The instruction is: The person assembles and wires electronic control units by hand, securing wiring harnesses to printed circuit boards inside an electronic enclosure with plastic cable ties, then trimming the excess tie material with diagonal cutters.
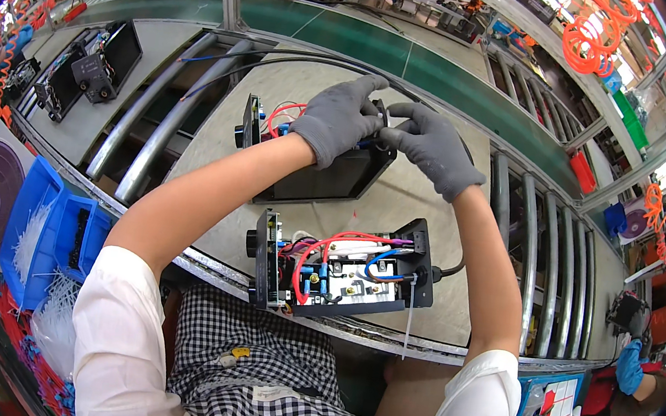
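Both gloved hands are closed together over the far end of an open black electrical unit (316, 175), pinching the wiring there. The left hand (337, 116) curls its fingers down over the top of the unit, beside a loop of red wire (282, 112); exactly what its fingertips press on is hidden by the glove. The right hand (431, 143) meets it from the right, fingers bent and nipped on a thin pale strip, seemingly a cable tie (387, 117), though it is too small to be sure. That unit lies on a grey board (399, 203) in the middle of the bench, tilted, its black tray toward the person.

Nearer the person on the same board sits a second open unit (342, 268), with red, blue and white wires looped over its terminals and a white cable tie (409, 315) hanging down from its right end. Metal rollers (154, 122) run along the left and right of the board. At the near left stands a blue bin (52, 225) holding white cable ties. Far left, a third black unit (86, 69) rests on another board. At the right edge, another person's blue-gloved hand (629, 365) shows.
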`<state>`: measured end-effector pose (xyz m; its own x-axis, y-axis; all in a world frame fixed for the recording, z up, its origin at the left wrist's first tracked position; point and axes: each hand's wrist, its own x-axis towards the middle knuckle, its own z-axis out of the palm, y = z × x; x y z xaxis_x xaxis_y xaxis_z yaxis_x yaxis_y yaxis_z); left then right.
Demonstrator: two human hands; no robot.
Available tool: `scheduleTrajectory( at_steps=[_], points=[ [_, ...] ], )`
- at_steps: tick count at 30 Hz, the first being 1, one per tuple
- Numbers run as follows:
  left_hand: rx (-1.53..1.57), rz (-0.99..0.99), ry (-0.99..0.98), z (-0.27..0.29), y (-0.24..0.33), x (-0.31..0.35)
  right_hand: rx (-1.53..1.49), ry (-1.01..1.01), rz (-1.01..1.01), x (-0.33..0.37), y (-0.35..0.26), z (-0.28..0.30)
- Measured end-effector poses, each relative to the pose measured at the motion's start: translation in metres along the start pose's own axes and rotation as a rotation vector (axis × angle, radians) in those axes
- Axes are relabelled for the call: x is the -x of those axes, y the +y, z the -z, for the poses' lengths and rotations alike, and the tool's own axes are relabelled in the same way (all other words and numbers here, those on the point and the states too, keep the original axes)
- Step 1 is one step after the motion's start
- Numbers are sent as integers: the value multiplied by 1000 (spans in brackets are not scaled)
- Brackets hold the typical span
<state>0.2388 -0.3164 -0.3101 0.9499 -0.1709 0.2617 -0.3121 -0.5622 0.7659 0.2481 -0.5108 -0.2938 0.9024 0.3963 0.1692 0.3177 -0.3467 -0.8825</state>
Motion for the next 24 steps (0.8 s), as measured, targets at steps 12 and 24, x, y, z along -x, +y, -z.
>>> scheduleTrajectory(
  at_steps=[12, 24],
  points=[
    [56, -44, 44, -5, -10, -3, 310, -274, -76, -11, -22, 9],
    [-245, -202, 27, -9, -1, -2, 59, -76, -104, -14, -4, 4]
  ],
)
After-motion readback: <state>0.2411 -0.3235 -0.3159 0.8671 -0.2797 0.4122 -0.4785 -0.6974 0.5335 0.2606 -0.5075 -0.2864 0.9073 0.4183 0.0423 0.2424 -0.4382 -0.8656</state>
